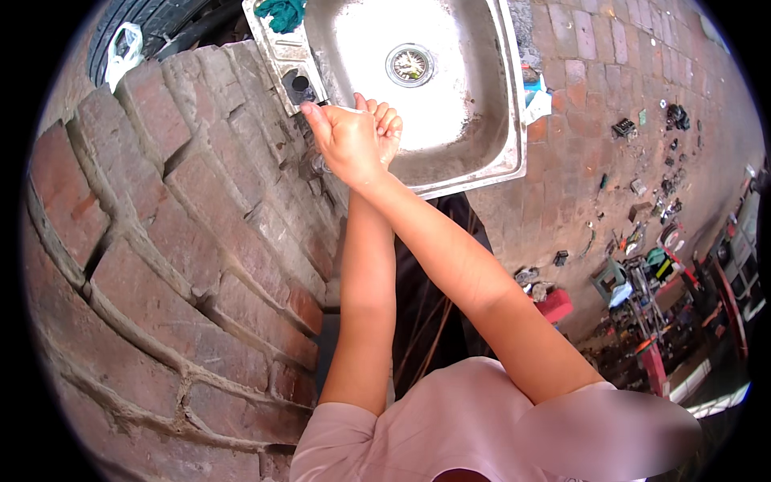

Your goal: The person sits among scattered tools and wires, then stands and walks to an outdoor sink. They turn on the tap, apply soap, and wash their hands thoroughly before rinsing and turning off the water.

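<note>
My forearms cross over the near left corner of a stainless steel sink (518, 144). The hand of my right arm (351, 144) lies on top, its thumb pointing up and left. My left hand (388, 129) is mostly hidden beneath it, with curled fingers showing at the right. The two hands touch, and no object shows between them. A little white, perhaps foam, shows along their upper edge. The round metal drain strainer (409, 65) holds small green bits. A wet-looking green cloth (282, 14) sits on the sink's left ledge, above a round hole (300, 83).
A brick wall (199, 253) stands close on the left, with a tire (135, 36) and a white plastic bag (123, 54) beyond it. On the brick floor (542, 175) at right lie scattered metal parts, a red object (554, 306) and a cluttered heap of tools (647, 295).
</note>
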A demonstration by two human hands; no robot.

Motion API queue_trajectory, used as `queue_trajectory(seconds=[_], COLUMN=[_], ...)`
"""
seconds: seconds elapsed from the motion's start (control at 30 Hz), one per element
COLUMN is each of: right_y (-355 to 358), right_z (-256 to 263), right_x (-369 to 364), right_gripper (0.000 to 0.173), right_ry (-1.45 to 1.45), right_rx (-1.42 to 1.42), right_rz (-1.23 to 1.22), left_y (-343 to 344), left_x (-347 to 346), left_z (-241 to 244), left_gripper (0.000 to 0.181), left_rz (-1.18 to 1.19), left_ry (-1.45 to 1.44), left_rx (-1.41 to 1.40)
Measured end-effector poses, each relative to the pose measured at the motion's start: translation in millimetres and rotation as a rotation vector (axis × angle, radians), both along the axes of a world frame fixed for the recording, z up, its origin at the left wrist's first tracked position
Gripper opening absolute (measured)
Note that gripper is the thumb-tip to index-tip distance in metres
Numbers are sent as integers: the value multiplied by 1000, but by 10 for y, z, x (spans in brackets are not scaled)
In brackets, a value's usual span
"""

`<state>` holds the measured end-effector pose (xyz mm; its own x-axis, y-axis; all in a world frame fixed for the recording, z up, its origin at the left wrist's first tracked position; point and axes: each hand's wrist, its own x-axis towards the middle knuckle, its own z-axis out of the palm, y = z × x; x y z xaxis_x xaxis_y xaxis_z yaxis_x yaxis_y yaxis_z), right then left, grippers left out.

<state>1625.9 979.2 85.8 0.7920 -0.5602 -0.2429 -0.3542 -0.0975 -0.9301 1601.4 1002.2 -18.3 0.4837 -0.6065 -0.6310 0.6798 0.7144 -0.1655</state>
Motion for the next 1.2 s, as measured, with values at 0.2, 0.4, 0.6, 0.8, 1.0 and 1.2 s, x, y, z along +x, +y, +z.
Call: queue_trajectory(seconds=[0.2,0.4,0.6,0.8,1.0,1.2], right_y=[-29,-53,-47,-118,-145,-118], right_z=[1,-33,-56,-525,-1188,-1334], right_x=[95,122,137,-6,-234,-224], right_gripper=[47,48,50,47,40,55], right_ry=[-11,-14,-35,-77,128,377], right_rx=[-26,-48,-59,810,-21,-259], right_rz=[189,273,351,-218,69,227], left_y=[-10,-21,12,50,19,-11], left_x=[72,193,234,174,215,179], left_z=[-101,-159,-283,-225,-299,-294], left_gripper=[45,45,44,37,41,46], left_rz=[39,25,-1,7,-71,-100], left_ry=[1,2,-46,-168,-122,-80], left_rx=[-76,-97,-221,67,130,140])
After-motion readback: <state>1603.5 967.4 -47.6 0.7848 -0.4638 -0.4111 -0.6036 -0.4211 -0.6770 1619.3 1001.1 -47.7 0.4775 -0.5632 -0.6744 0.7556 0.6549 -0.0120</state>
